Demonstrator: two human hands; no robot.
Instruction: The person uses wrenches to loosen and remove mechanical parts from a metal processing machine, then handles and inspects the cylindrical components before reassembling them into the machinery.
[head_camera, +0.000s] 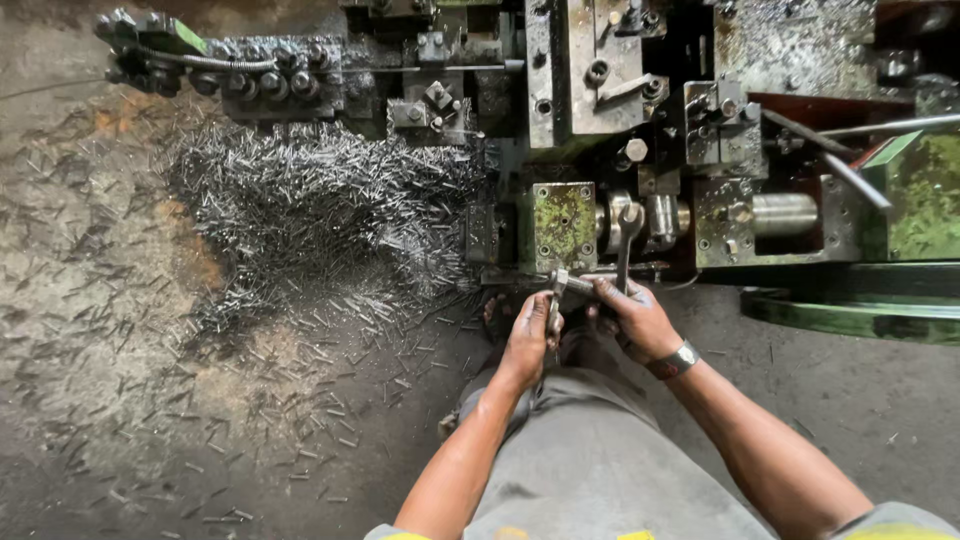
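— Two hands at the machine's (560, 225) front edge: our left hand (530, 340) is clamped on a small metal tool (556, 290).
— Our right hand (635, 318) is clamped on the wrench (626, 245); nails (310, 200) heap the floor.
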